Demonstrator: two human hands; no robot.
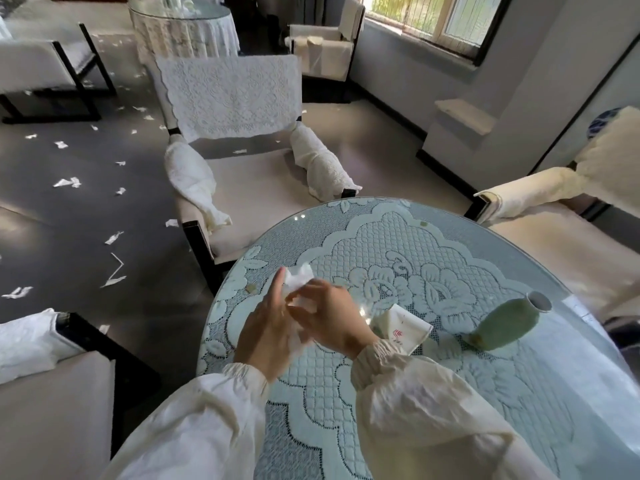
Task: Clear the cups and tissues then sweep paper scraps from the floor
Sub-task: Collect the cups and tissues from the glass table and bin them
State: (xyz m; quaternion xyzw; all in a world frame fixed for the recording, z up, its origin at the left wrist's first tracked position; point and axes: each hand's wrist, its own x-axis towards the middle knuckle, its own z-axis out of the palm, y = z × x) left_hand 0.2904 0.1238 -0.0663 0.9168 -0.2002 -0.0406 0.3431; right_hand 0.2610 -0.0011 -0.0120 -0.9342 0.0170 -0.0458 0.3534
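At lower centre, a crumpled white tissue [297,283] is gripped between the left hand [268,332] and the right hand [332,318], fingers curled round it above the round glass-topped table [450,237]. Paper scraps [67,182] are scattered over the grey floor [69,209] at upper left.

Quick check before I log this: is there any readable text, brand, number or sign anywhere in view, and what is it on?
No text here can be read.
Folded white napkin on the glass tabletop: a small red leaf-like mark and faint specks beside it, too small and blurred to tell if they are letters.
Green vase: no lettering visible.
Crumpled tissue in the hands: blank.
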